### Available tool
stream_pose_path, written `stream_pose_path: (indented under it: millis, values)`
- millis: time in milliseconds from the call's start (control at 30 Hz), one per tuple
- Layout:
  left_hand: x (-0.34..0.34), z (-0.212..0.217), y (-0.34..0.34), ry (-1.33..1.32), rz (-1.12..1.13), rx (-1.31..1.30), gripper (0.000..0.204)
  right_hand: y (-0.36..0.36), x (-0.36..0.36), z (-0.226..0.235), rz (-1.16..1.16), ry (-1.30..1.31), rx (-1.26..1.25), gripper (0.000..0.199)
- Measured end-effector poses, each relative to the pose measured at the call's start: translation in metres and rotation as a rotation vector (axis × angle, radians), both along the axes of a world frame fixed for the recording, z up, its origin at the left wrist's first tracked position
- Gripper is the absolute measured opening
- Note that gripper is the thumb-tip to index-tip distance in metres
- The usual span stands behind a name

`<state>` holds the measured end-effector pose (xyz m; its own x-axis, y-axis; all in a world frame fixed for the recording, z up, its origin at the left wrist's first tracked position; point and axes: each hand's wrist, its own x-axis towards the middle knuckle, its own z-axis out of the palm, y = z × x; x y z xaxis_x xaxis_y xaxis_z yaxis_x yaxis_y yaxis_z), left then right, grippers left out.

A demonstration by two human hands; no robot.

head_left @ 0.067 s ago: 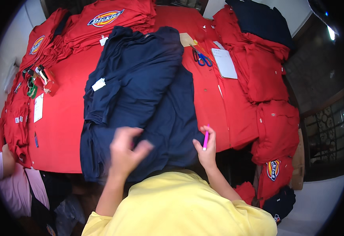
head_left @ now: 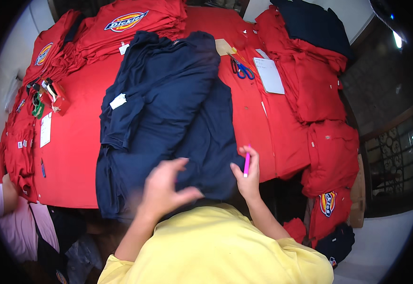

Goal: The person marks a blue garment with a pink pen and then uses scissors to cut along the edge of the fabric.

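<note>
A pile of navy T-shirts [head_left: 168, 99] lies across the middle of the table, with a white label on its left part. Over its near edge is my left hand [head_left: 166, 187], slightly blurred, thumb and fingers spread with nothing visible between them. My right hand [head_left: 249, 177] is at the pile's near right corner and holds a pink pen [head_left: 247, 162] upright against the fingers. Whether that hand also touches the navy cloth I cannot tell.
Stacks of red T-shirts [head_left: 320, 90] line the right side, and more red shirts [head_left: 135, 35] lie at the back left. Blue-handled scissors [head_left: 243, 71] and a white notepad [head_left: 269, 75] lie right of the pile. Another person's arm [head_left: 9, 193] shows at the lower left.
My left hand has moved right and slightly nearer to me over the navy cloth. My right hand has hardly moved and keeps the pink pen.
</note>
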<state>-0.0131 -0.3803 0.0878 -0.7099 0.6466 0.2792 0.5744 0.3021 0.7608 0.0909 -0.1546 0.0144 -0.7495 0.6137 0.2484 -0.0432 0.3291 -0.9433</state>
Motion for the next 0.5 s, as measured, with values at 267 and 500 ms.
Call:
stream_pose_path:
  millis: [267,500]
  values:
    - [-0.068,-0.007,-0.031,-0.241,0.546,0.527,0.051,-0.068,-0.080,0.087,0.511,0.442,-0.126,0.066]
    - [-0.103,-0.074,-0.085,-0.426,0.590,0.416,0.050,-0.062,-0.056,0.036,0.403,0.188,-0.242,0.047]
